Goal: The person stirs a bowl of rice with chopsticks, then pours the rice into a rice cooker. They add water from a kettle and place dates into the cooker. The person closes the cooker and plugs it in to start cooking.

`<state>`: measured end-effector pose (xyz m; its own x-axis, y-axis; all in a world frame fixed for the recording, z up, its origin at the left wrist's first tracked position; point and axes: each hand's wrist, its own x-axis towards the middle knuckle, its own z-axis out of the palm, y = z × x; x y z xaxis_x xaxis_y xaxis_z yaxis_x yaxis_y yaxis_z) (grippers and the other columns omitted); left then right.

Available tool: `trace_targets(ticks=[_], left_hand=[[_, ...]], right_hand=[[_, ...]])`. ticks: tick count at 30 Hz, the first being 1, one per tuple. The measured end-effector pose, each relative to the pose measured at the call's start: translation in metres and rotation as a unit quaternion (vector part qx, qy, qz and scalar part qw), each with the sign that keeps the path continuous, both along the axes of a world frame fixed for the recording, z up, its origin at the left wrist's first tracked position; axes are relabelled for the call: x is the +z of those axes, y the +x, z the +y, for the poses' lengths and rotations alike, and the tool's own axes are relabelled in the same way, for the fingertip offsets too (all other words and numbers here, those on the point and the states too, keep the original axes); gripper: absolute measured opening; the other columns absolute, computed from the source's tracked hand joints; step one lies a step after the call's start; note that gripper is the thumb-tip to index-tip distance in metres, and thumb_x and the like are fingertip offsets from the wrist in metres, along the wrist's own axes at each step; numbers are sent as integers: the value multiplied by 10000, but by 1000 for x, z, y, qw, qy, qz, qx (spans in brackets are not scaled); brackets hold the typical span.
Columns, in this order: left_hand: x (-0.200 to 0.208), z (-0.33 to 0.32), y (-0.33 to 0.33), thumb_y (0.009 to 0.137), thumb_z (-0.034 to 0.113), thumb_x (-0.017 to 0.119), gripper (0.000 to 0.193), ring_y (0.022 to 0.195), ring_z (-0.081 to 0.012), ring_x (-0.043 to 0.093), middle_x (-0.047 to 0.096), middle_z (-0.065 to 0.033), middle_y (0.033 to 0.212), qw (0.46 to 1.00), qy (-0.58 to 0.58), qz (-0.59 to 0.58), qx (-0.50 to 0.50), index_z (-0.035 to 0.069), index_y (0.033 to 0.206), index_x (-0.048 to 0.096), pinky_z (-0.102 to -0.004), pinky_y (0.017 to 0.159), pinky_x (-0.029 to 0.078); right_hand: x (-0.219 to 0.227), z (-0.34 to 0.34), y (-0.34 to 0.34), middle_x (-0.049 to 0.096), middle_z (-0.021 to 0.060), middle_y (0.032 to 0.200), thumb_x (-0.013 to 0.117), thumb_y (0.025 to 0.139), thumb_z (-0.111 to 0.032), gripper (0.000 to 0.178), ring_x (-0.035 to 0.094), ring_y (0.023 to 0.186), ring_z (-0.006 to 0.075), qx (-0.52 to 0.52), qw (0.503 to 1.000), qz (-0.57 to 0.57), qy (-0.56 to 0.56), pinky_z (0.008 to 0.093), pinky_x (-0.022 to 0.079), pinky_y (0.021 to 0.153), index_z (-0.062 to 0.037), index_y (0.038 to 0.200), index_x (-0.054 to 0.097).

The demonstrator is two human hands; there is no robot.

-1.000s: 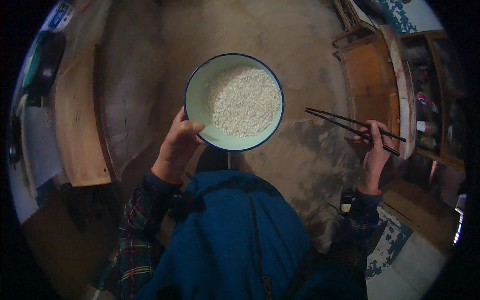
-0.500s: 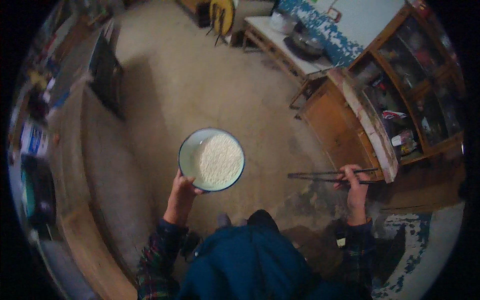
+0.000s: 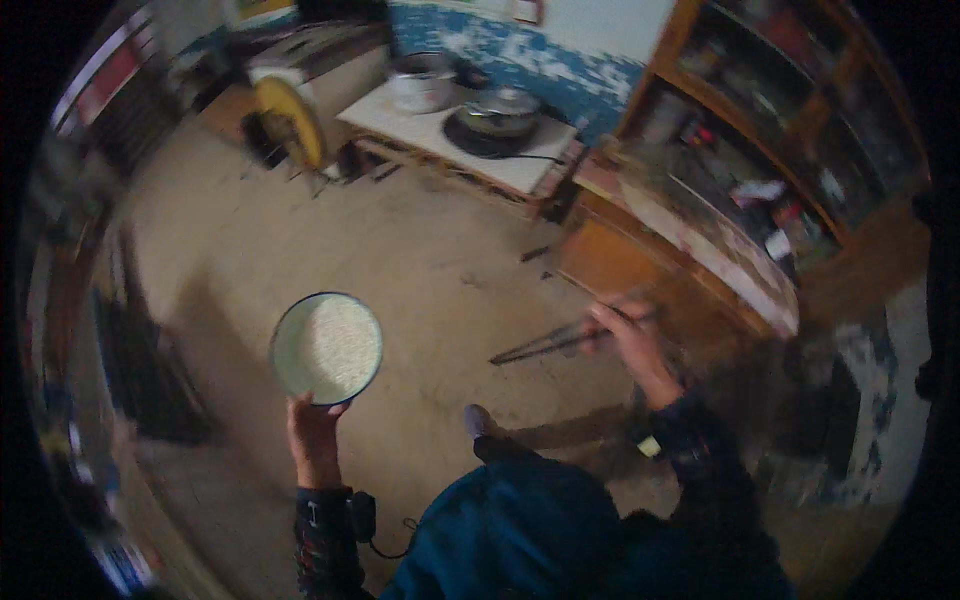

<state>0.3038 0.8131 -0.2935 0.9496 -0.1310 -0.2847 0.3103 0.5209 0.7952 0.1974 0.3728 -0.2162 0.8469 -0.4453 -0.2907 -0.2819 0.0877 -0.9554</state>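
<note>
My left hand (image 3: pixel 314 437) grips the near rim of a pale enamel bowl (image 3: pixel 292 350) with a dark blue edge. White grains that look like rice (image 3: pixel 346 345) lie in it, heaped toward the right side. Off to the right, my right hand (image 3: pixel 622 332) is closed round a pair of dark chopsticks (image 3: pixel 540 346). Their tips point left toward the bowl, well apart from it. Both hands are held above the floor, and motion blurs the right one a little.
Ahead stands a low white-topped table (image 3: pixel 390 118) with a metal pot (image 3: pixel 421 84) and a lidded pan (image 3: pixel 498 118). A wooden cabinet (image 3: pixel 640 262) with shelves rises at the right. A round yellow board or tabletop (image 3: pixel 290 122) leans at the far left. One foot (image 3: pixel 478 420) shows on the bare floor.
The view has swung to the right and I have stepped forward; the table and cabinet appear nearer. Both hands keep hold of the bowl and chopsticks, whose tips now slant down to the left.
</note>
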Motion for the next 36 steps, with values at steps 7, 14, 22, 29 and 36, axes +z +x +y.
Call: trace_targets(ticks=[7,14,22,29,36], left_hand=[[-36,-36,146,886,313,609,587,1240,-284,507,498,-114,1385,997,-14,-76,-20,36,1376,441,-468,926,492],[-46,-43,299,893,290,585,630,1277,-323,467,426,-151,1444,994,36,-65,-86,10,1418,379,-461,1001,457],[-78,-143,487,892,297,563,677,1328,-299,411,374,-131,1485,970,111,-131,-170,15,1459,324,-470,1039,411],[-74,-232,543,907,299,565,656,1334,-287,379,381,-129,1477,985,-18,-83,-150,21,1454,333,-471,1051,377],[-75,-297,556,921,292,535,651,1359,-291,342,341,-152,1500,918,315,-176,-165,1,1458,309,-471,1119,302]], right_hand=[[-31,-29,118,665,111,800,586,974,-233,259,668,647,187,69,993,-90,27,280,555,578,21,1010,617],[-20,-58,155,646,67,734,537,989,-300,313,633,660,137,-117,990,-29,-69,263,510,590,-21,915,657],[-30,-182,135,647,142,765,561,961,-267,269,652,726,263,-336,888,50,-309,407,495,682,-6,963,627],[-22,-392,27,649,191,892,630,894,-268,258,625,884,402,-321,625,317,-637,466,492,721,-49,1032,637],[-45,-555,-25,688,93,937,650,882,-422,409,676,823,308,-337,826,325,-315,454,489,666,-51,1055,659]])
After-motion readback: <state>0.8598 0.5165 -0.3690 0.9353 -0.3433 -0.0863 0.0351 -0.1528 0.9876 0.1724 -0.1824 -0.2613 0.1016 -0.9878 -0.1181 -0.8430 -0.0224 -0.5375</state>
